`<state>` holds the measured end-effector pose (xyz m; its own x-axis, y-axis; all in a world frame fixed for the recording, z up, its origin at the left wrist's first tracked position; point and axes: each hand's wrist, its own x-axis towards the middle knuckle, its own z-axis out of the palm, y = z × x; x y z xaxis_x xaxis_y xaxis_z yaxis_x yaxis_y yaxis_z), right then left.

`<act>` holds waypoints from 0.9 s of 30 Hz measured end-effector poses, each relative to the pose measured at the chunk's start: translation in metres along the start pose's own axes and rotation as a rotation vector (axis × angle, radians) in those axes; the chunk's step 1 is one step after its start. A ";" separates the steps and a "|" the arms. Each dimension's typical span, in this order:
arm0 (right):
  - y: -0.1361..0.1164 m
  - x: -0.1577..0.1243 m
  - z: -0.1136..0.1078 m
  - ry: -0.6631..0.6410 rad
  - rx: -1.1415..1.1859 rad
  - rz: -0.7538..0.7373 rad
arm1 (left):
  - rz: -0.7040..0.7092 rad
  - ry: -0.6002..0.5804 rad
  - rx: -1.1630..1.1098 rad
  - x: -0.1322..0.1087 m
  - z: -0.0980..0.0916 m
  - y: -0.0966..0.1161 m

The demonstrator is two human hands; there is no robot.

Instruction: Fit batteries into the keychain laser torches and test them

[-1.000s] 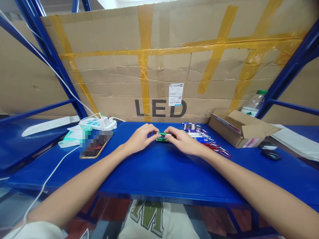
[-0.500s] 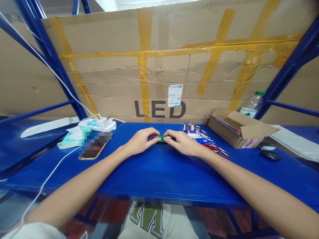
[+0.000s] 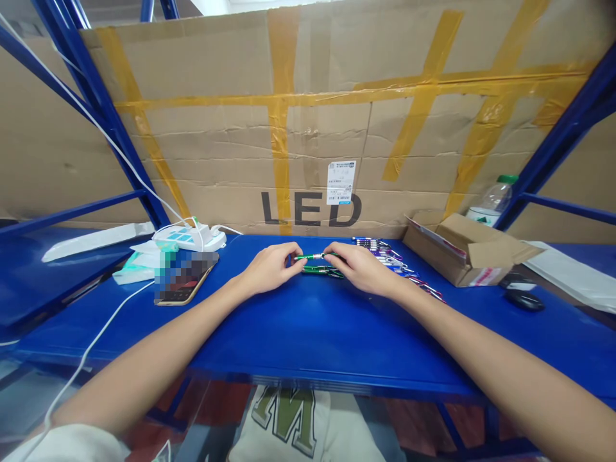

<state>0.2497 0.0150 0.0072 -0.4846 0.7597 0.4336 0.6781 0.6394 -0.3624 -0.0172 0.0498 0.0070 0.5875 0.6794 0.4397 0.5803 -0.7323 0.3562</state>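
Note:
A small green keychain flashlight [image 3: 312, 256] is pinched at both ends, just above the blue table [image 3: 308, 333]. My left hand [image 3: 270, 268] grips its left end with closed fingertips. My right hand [image 3: 362, 268] closes on its right end. More green flashlights [image 3: 321, 271] lie flat on the table right under the held one, between my hands.
A row of several purple, silver, blue and red keychain flashlights [image 3: 399, 264] lies right of my right hand. An open cardboard box [image 3: 469, 256] and a plastic bottle [image 3: 493, 200] stand at the right. A phone [image 3: 180, 289], a power strip [image 3: 190, 239] and white cables sit left. A taped cardboard wall [image 3: 308, 128] closes the back.
Both hands lowered onto the green flashlights on the table, then came up again with one flashlight between the fingertips. My right hand shifted slightly to the right.

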 end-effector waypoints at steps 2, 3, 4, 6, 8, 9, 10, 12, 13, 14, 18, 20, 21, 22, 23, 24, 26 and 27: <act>0.001 0.000 0.000 0.016 0.009 -0.006 | -0.018 -0.005 0.010 -0.001 -0.001 0.002; 0.001 0.000 0.000 0.021 0.020 -0.010 | -0.017 -0.012 0.004 -0.001 -0.001 0.003; 0.000 0.000 0.000 0.025 0.034 -0.013 | -0.009 -0.022 -0.006 -0.001 -0.001 0.004; -0.002 0.000 0.001 0.027 0.074 -0.014 | 0.022 -0.046 -0.033 -0.002 -0.001 0.005; -0.005 0.000 0.001 0.029 0.128 -0.010 | 0.051 -0.075 -0.056 -0.002 0.000 0.006; -0.006 0.000 0.002 0.034 0.156 -0.004 | 0.059 -0.086 -0.063 -0.002 0.001 0.005; -0.007 0.000 0.003 0.047 0.183 0.005 | 0.058 -0.089 -0.065 -0.002 0.002 0.005; -0.009 0.000 0.005 0.102 0.250 0.041 | 0.046 -0.070 -0.054 -0.001 0.003 0.003; -0.009 0.001 0.006 0.139 0.296 0.065 | 0.043 -0.058 -0.048 -0.001 0.004 0.003; -0.009 0.002 0.007 0.176 0.352 0.090 | 0.044 -0.049 -0.046 -0.001 0.005 0.002; -0.008 0.005 0.010 0.224 0.604 0.162 | 0.066 -0.050 -0.065 -0.001 0.004 0.002; -0.008 0.007 0.010 0.210 0.686 0.191 | 0.067 -0.046 -0.070 -0.001 0.003 0.004; -0.008 0.007 0.010 0.204 0.715 0.206 | 0.066 -0.039 -0.071 -0.002 0.003 0.004; -0.008 0.008 0.010 0.200 0.736 0.222 | 0.066 -0.030 -0.071 -0.002 0.002 0.005; -0.008 0.008 0.010 0.196 0.748 0.238 | 0.067 -0.020 -0.072 -0.002 0.002 0.005; -0.008 0.008 0.010 0.190 0.753 0.254 | 0.070 -0.010 -0.072 -0.002 0.001 0.006; -0.009 0.008 0.010 0.173 0.751 0.288 | 0.074 0.008 -0.069 -0.002 0.001 0.006; -0.010 0.008 0.010 0.164 0.753 0.305 | 0.075 0.014 -0.066 -0.002 0.000 0.006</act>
<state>0.2338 0.0160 0.0062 -0.2127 0.9228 0.3211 0.1872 0.3610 -0.9136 -0.0142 0.0442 0.0082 0.6197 0.6225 0.4781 0.4964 -0.7826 0.3756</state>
